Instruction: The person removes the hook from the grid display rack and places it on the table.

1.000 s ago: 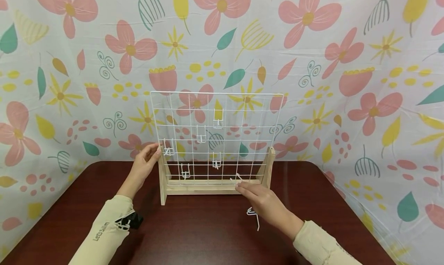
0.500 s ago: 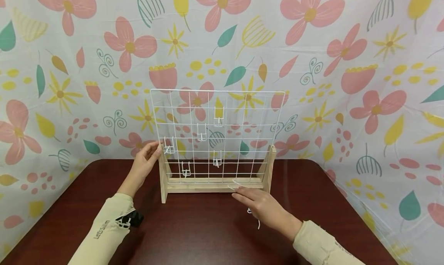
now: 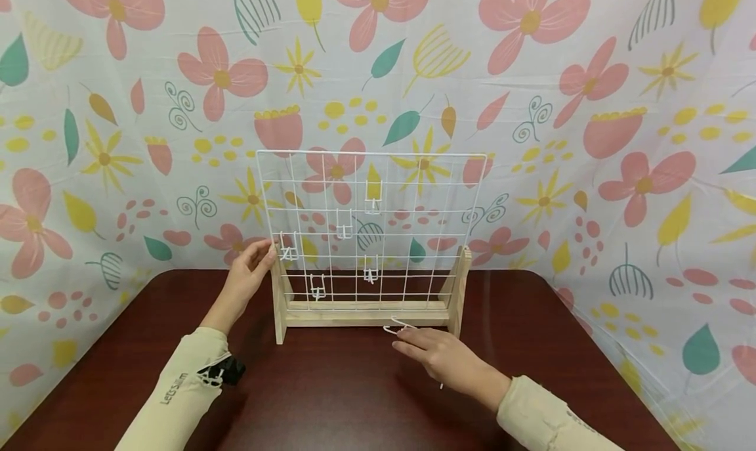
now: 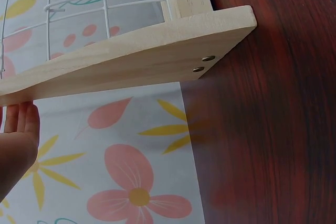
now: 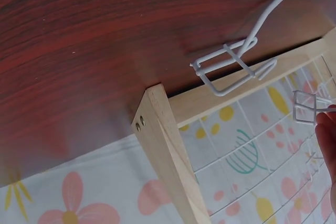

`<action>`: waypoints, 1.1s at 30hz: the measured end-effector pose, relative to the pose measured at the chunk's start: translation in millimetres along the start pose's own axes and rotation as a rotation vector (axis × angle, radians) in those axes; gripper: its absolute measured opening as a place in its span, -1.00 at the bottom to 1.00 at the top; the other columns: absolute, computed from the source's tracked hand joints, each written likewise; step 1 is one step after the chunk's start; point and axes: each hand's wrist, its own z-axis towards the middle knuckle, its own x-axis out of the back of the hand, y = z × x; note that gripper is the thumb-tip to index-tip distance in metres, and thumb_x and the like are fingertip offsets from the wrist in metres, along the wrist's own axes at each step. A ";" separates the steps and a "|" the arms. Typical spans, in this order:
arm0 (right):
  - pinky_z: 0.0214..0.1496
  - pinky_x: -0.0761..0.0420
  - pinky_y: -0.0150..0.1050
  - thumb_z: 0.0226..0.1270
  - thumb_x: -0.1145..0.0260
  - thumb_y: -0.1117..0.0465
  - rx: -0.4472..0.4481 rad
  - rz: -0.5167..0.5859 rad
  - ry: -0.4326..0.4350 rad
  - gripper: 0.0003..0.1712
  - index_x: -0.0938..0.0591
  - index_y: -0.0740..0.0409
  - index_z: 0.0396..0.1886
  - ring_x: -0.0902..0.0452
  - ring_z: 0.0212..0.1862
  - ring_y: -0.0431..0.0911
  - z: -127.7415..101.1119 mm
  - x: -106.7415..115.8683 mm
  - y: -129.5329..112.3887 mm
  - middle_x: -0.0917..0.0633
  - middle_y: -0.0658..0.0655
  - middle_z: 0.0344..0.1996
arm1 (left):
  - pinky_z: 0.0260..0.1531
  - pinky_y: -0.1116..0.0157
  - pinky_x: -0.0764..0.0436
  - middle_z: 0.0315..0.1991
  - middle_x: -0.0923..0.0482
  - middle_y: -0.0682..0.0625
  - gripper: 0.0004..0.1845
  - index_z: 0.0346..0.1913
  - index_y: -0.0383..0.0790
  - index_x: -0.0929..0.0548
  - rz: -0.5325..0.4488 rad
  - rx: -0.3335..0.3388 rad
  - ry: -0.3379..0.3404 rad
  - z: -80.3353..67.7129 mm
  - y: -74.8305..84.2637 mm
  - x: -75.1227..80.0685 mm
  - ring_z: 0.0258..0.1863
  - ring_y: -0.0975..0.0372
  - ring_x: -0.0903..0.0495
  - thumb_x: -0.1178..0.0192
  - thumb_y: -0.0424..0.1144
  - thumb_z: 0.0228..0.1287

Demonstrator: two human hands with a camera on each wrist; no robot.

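A white wire grid rack [image 3: 413, 234] stands in a pale wooden base [image 3: 366, 316] on the table, with several white wire hooks hung on it, one of them a hook [image 3: 372, 205] high up. My left hand [image 3: 245, 277] holds the left wooden upright [image 4: 131, 66] by its edge; the thumb's hold is partly hidden. My right hand [image 3: 443, 359] pinches a loose white wire hook [image 5: 304, 111] in front of the base's lower right, its two bent prongs pointing toward the rack. Another white hook [image 5: 226, 66] lies on the table under this hand, mostly hidden in the head view.
The dark red wooden table [image 3: 331, 392] extends around the rack. Behind it hangs a floral cloth [image 3: 531, 77]. A black wrist camera [image 3: 227, 372] sits on the left forearm.
My right hand has come down and slightly toward me with the hook, away from the grid, covering more of the hook on the table. The left hand keeps its place on the upright.
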 end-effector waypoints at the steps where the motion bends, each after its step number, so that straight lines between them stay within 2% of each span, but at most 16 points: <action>1: -0.01 -0.61 -0.22 0.16 -0.03 0.50 0.004 0.002 -0.014 -0.54 -0.68 0.21 -0.02 -0.63 -0.03 -0.03 -0.5 -0.3 -0.3 -0.69 0.16 -0.07 | 0.01 0.60 -0.41 0.26 -0.33 -0.27 -0.50 0.32 -0.44 -0.32 -0.001 -0.001 -0.002 -0.4 0.4 0.0 0.04 0.49 -0.40 -0.01 -0.18 0.49; 3: 0.00 -0.60 -0.21 -0.02 -0.16 0.50 0.014 0.004 -0.039 -0.50 -0.68 0.22 -0.02 -0.62 -0.02 -0.03 -1.4 -1.1 -1.0 -0.69 0.16 -0.06 | 0.01 0.60 -0.41 0.26 -0.33 -0.29 -0.50 0.32 -0.44 -0.31 -0.002 -0.001 -0.004 -0.7 0.7 0.1 0.03 0.49 -0.41 -0.01 -0.19 0.49; 5: 0.02 -0.60 -0.21 -0.05 -0.18 0.49 0.029 0.002 -0.056 -0.50 -0.68 0.21 -0.02 -0.62 -0.01 -0.04 -1.9 -2.3 -1.5 -0.69 0.16 -0.07 | 0.00 0.60 -0.42 0.26 -0.33 -0.30 -0.51 0.32 -0.45 -0.32 -0.003 -0.004 -0.004 -0.4 0.8 0.1 0.02 0.49 -0.41 -0.01 -0.20 0.49; 8: 0.02 -0.59 -0.22 0.17 0.02 0.49 0.054 -0.015 -0.070 -0.54 -0.69 0.20 -0.04 -0.63 -0.02 -0.05 -2.2 -4.7 -2.4 -0.70 0.15 -0.09 | 0.00 0.61 -0.41 0.25 -0.33 -0.31 -0.51 0.32 -0.45 -0.32 0.004 -0.004 -0.003 -0.2 0.6 0.2 0.02 0.50 -0.41 -0.01 -0.20 0.49; 12: 0.01 -0.60 -0.25 0.50 0.36 0.40 0.081 -0.031 -0.086 -0.38 -0.70 0.18 -0.07 -0.63 -0.04 -0.07 -1.5 -8.2 -4.4 -0.71 0.12 -0.12 | 0.00 0.61 -0.40 0.25 -0.33 -0.31 -0.50 0.33 -0.45 -0.31 0.014 0.000 -0.007 -0.4 0.3 0.4 0.01 0.51 -0.41 -0.01 -0.19 0.49; 15: 0.01 -0.60 -0.26 0.46 0.13 0.38 0.095 -0.035 -0.113 -0.56 -0.71 0.15 -0.08 -0.64 -0.04 -0.08 -1.3 -9.7 -6.1 -0.72 0.09 -0.13 | -0.01 0.61 -0.41 0.23 -0.34 -0.32 -0.49 0.33 -0.46 -0.30 0.014 0.003 -0.008 -0.7 0.7 0.5 -0.01 0.50 -0.41 -0.01 -0.19 0.49; 17: 0.00 -0.60 -0.26 0.28 -0.10 0.38 0.101 -0.040 -0.135 -0.67 -0.72 0.13 -0.09 -0.64 -0.05 -0.09 -1.2 -9.7 -7.6 -0.72 0.08 -0.14 | -0.01 0.61 -0.41 0.23 -0.34 -0.33 -0.49 0.32 -0.46 -0.30 0.009 0.006 -0.005 -0.9 0.7 0.7 0.00 0.50 -0.41 -0.01 -0.19 0.49; 19: 0.00 -0.60 -0.27 0.06 -0.29 0.36 0.107 -0.047 -0.161 -0.64 -0.71 0.11 -0.09 -0.64 -0.05 -0.09 -1.6 -9.8 -9.1 -0.72 0.07 -0.15 | -0.01 0.61 -0.40 0.25 -0.33 -0.32 -0.49 0.32 -0.46 -0.30 0.006 0.010 -0.002 -1.4 0.8 0.9 0.01 0.50 -0.41 -0.01 -0.18 0.49; 22: -0.01 -0.60 -0.28 -0.01 -0.38 0.35 0.114 -0.058 -0.185 -0.62 -0.71 0.08 -0.10 -0.64 -0.06 -0.10 -2.1 -10.8 -11.3 -0.72 0.04 -0.16 | 0.01 0.61 -0.39 0.27 -0.33 -0.31 -0.49 0.32 -0.46 -0.30 -0.001 0.011 0.002 -2.2 0.5 1.0 0.02 0.50 -0.40 -0.01 -0.19 0.49; 33: -0.01 -0.59 -0.32 -0.02 -0.37 0.33 0.134 -0.094 -0.214 -0.64 -0.71 0.03 -0.14 -0.62 -0.08 -0.14 -3.7 -14.0 -13.4 -0.69 0.02 -0.17 | -0.01 0.60 -0.41 0.23 -0.35 -0.28 -0.52 0.30 -0.46 -0.34 -0.010 -0.005 0.015 0.0 -0.5 -0.7 -0.01 0.50 -0.43 -0.03 -0.21 0.48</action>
